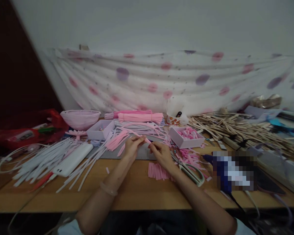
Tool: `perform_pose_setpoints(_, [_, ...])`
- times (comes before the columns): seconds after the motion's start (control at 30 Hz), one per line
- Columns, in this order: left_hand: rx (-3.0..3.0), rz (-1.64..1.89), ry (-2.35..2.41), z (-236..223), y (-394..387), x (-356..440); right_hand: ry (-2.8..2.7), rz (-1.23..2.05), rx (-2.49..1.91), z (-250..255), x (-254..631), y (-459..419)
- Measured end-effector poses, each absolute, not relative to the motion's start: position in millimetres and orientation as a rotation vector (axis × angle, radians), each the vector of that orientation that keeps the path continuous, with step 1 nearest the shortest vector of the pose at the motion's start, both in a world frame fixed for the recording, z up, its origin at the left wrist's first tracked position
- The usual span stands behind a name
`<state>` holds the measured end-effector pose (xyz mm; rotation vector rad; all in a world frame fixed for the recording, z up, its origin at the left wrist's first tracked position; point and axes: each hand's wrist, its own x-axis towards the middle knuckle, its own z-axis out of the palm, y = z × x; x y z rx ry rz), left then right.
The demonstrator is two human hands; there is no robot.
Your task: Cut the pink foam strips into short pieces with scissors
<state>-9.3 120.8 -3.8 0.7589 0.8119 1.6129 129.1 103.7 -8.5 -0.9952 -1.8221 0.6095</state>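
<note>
My left hand (132,147) pinches a pink pipe cleaner (147,140) above the middle of the table. The fingers of my right hand (163,156) are closed on the same strip, a short way to the right. Underneath both hands is a grey mat (142,153). A row of short cut pink pieces (158,171) lies by my right wrist. Beside that forearm rest scissors (192,173) with pale green handles. To the left of my left hand, several longer pink strips (117,140) are fanned out.
Bundled pink pipe cleaners (140,117) lie behind my hands. A white box (187,143) of pink pieces stands right, a box of beads (100,129) left. White strips (46,160), a power bank-like white slab (73,159), a pink bowl (80,120) and wooden sticks (235,127) surround.
</note>
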Motion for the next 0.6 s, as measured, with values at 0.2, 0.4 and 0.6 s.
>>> perform_pose_setpoints(0.2, [0.673,1.581,0.780,-0.8,120.3,-11.2,-1.908,0.422,-0.997,-12.4,132.4,104.9])
perform_pose_setpoints(0.4, [0.881,1.552,0.841,-3.5,118.4,-8.7,-2.065,0.021,-1.044,-12.3,138.0,108.5])
perform_pose_setpoints(0.6, [1.036,1.586,0.925,-7.6,123.5,-13.0,-2.141,-0.037,-1.001,-10.1,138.2,105.1])
